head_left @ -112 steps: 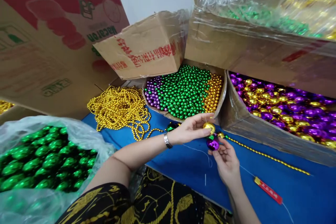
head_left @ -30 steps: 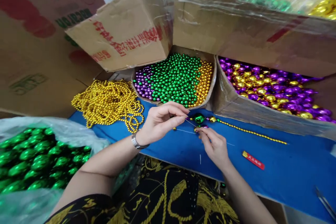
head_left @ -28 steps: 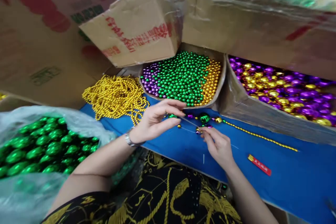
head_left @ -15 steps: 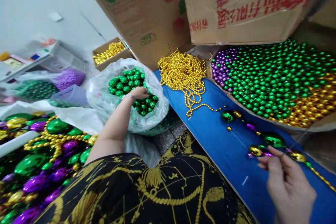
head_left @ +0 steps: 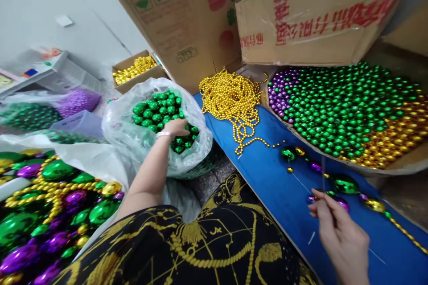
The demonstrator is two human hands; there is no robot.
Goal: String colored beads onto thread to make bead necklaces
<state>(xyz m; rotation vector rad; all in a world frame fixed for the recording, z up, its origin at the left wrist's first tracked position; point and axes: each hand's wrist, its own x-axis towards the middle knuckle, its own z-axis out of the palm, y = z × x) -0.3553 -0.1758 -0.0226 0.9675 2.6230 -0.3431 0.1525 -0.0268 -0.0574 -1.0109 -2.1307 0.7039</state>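
My left hand reaches into a clear plastic bag and rests on its shiny green beads. Its fingertips point down among the beads, and whether they grip one is hidden. On the right, my right hand is closed in a pinch above the blue board. A thin, needle-like wire rises from its fingertips. Close by lies a strand of large green, purple and gold beads, with a green oval bead and a gold bead. A pale thread runs toward the pinch.
Gold bead chains lie heaped on the blue board. Behind them stand cardboard boxes. An open carton of green, purple and gold beads is at right. Large mixed beads fill a white-lined container at left.
My right hand has moved left along the bead strand, and the wire now stands more upright. My left hand stays in the bag, its fingers shifted slightly among the green beads.
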